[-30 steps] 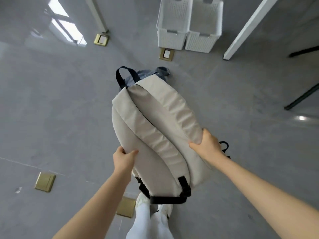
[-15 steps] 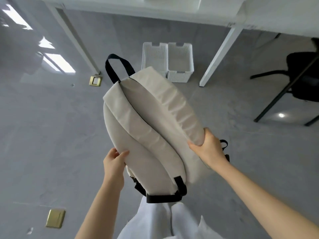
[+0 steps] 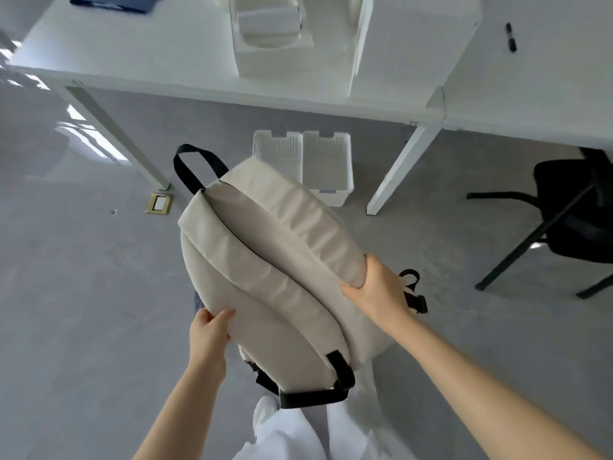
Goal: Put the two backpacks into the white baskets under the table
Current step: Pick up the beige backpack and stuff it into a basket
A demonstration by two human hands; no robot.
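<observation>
Closer now to the white table (image 3: pixel 185 66), the left hand (image 3: pixel 209 330) grips the beige backpack (image 3: pixel 265 260) at its near-left edge and the right hand (image 3: pixel 378 290) clasps its right side, holding it above the floor before the two white baskets (image 3: pixel 326 161).

Beige backpack (image 3: pixel 265 267) held aloft; white baskets (image 3: pixel 303 161) beneath table.

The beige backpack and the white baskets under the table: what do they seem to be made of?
The beige backpack looks like matte woven fabric, probably nylon or polyester: it wrinkles softly. Its black handle looks like webbing. The white baskets look like rigid moulded plastic, with perforated walls.
</observation>
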